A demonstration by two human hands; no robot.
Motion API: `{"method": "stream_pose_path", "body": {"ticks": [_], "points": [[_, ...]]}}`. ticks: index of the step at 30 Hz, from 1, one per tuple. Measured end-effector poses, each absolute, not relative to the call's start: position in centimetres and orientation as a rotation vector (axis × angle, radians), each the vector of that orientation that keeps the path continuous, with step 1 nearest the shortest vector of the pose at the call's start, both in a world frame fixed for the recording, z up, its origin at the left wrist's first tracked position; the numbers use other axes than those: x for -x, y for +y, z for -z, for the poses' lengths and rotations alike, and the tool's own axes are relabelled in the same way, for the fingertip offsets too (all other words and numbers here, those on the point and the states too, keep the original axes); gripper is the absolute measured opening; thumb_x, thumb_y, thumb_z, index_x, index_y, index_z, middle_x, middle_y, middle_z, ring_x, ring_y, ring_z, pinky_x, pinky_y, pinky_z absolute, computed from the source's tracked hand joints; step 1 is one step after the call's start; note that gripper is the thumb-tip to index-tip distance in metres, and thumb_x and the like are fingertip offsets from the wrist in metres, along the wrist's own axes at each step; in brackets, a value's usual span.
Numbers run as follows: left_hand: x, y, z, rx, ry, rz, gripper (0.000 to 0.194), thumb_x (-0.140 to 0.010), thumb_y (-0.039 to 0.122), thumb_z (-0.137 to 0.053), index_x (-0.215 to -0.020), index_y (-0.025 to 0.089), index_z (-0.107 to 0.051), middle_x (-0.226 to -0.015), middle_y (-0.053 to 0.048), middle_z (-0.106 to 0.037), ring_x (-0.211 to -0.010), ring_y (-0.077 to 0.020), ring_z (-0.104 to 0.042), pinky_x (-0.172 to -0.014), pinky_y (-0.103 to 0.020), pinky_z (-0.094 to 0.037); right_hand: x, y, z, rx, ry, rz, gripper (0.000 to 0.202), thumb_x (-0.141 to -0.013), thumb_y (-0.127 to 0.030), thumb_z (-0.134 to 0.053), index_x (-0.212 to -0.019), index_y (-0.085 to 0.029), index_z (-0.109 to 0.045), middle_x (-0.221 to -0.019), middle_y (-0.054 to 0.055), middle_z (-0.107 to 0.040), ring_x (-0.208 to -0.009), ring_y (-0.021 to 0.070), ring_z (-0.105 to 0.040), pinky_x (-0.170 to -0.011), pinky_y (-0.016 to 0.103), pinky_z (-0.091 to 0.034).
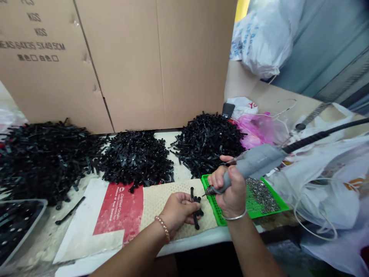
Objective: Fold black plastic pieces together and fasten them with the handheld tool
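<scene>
My left hand (180, 211) is closed on a few small black parts (197, 209) above the textured beige mat (161, 194). My right hand (232, 188) grips a grey powered screwdriver (253, 163), its thin tip pointing left, just to the right of the black parts. A gap seems to remain between the tip and the parts. Partly behind my right hand, a green tray (220, 219) holds many small metal pieces (263, 194).
Heaps of black parts (135, 157) line the back, before a large cardboard box (129, 69). At left are a clear bin (21, 234) and one loose black strip (70, 211). Plastic bags (331, 181) and a white cord crowd the right.
</scene>
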State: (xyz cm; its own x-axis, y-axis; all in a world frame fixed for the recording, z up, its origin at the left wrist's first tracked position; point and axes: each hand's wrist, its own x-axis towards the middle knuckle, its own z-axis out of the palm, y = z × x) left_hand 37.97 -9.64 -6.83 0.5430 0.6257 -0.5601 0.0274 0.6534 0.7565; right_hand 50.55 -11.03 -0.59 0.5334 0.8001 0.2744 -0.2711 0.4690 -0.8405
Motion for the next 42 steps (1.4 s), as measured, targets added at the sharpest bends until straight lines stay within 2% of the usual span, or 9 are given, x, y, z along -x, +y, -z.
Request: {"method": "stream_pose_path", "body": {"ticks": [12,22,28,42], "points": [[-38.1,-9.7,6.1,-0.785,0.971,-0.389,0.030,-0.065,0.022,-0.080,-0.071,0.014,-0.052,-0.055,-0.001,-0.062,-0.050,-0.0132,-0.063,-0.043,-0.019,-0.048,-49.4,-10.4,1.8,0.857,-0.721,-0.759,0.025,-0.079,-0.041,-0.060,-0.094,-0.022,-0.054,-0.043,-0.010,-0.040,-0.037,0.0089,-0.033,-0.043,0.021,-0.035],[-38.1,-9.6,6.2,-0.793,0.984,-0.380,0.022,-0.069,0.015,-0.075,-0.075,0.012,-0.054,-0.057,-0.001,-0.063,-0.052,-0.0138,-0.064,-0.042,-0.018,-0.046,-49.5,-10.3,2.0,0.843,-0.721,-0.758,0.024,-0.079,-0.039,-0.060,-0.094,-0.022,-0.055,-0.044,-0.010,-0.041,-0.037,0.0090,-0.033,-0.043,0.021,-0.035],[-38.1,-9.6,6.3,-0.799,0.978,-0.362,0.012,-0.075,0.010,-0.067,-0.078,0.011,-0.055,-0.059,-0.001,-0.064,-0.051,-0.0124,-0.063,-0.044,-0.019,-0.048,-49.5,-10.3,2.6,0.823,-0.739,-0.731,0.021,-0.081,-0.038,-0.060,-0.094,-0.021,-0.056,-0.045,-0.009,-0.043,-0.038,0.0089,-0.034,-0.042,0.021,-0.035],[-38.0,-9.6,6.5,-0.797,0.954,-0.364,0.010,-0.074,0.010,-0.066,-0.079,0.009,-0.058,-0.060,-0.003,-0.064,-0.053,-0.0131,-0.063,-0.045,-0.019,-0.049,-49.1,-10.5,3.4,0.808,-0.878,-0.747,0.017,-0.086,-0.034,-0.057,-0.098,-0.022,-0.053,-0.049,-0.008,-0.045,-0.041,0.0091,-0.037,-0.045,0.021,-0.037]]}}
